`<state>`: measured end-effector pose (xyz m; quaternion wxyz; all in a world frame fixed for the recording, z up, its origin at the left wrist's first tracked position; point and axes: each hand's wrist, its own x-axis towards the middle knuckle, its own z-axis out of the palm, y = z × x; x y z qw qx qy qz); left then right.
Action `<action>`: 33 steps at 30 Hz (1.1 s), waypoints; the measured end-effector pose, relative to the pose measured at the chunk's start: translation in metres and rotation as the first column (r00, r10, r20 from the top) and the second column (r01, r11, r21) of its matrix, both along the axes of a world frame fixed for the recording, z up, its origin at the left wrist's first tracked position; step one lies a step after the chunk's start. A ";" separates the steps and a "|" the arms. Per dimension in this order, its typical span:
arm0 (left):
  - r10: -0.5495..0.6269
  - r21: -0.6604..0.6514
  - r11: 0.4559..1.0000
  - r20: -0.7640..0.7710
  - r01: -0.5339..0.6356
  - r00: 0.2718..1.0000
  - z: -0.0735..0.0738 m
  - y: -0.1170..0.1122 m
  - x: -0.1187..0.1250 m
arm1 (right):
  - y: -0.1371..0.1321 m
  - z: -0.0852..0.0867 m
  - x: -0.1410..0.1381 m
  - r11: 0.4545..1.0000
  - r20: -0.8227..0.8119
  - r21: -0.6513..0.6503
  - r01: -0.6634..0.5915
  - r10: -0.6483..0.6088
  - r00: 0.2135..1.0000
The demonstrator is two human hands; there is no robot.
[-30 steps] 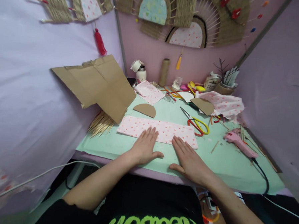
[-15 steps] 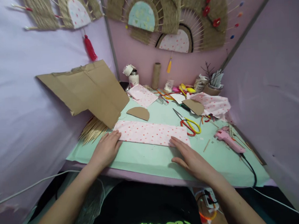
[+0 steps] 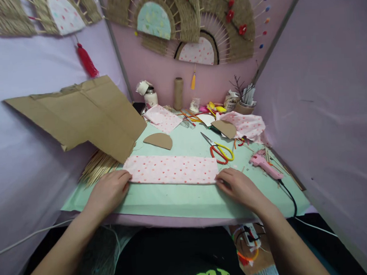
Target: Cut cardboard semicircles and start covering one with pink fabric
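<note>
A long strip of pink dotted fabric (image 3: 171,169) lies flat across the green mat (image 3: 180,199) in front of me. My left hand (image 3: 108,192) rests at the strip's left end, its fingers curled onto that edge. My right hand (image 3: 240,188) is at the right end, fingers bent and pinching the near corner. The strip is stretched straight between the two hands.
Red-and-yellow scissors (image 3: 219,150) lie just behind the strip's right end, and a pink glue gun (image 3: 265,165) with a black cord lies to the right. A large cardboard sheet (image 3: 86,114) leans at left over a bundle of skewers (image 3: 97,166). A cardboard half-circle (image 3: 159,141) and crumpled fabric (image 3: 246,126) lie behind.
Both hands slid apart from the middle of the strip to its two ends and went from lying flat to curled on the edges. The view has shifted to the right.
</note>
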<state>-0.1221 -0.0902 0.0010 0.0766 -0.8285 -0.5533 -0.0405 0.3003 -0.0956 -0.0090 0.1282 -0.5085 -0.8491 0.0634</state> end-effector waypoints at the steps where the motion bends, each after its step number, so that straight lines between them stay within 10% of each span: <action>1: -0.038 -0.010 0.999 0.047 0.039 0.998 0.003 -0.004 -0.001 | -0.002 0.005 0.000 1.000 -0.040 -0.011 0.000 0.000 0.999; 7: -0.169 0.021 0.985 0.361 0.173 0.917 0.013 0.007 0.078 | 0.015 0.014 -0.049 0.996 -0.255 0.080 0.031 -0.010 0.967; 13: -0.089 -0.164 0.979 0.184 0.120 0.979 -0.032 0.037 0.162 | 0.037 -0.022 -0.088 0.990 -0.003 -0.144 -0.003 0.002 1.000; 27: 0.158 -0.238 0.964 0.143 -0.121 0.977 -0.036 0.029 0.154 | 0.033 -0.011 -0.083 0.949 0.112 -0.282 0.141 -0.114 0.987; 33: 0.136 -0.212 0.973 0.198 -0.093 0.971 -0.038 0.028 0.152 | 0.078 0.024 -0.114 0.997 -0.112 -0.021 0.070 -0.072 0.991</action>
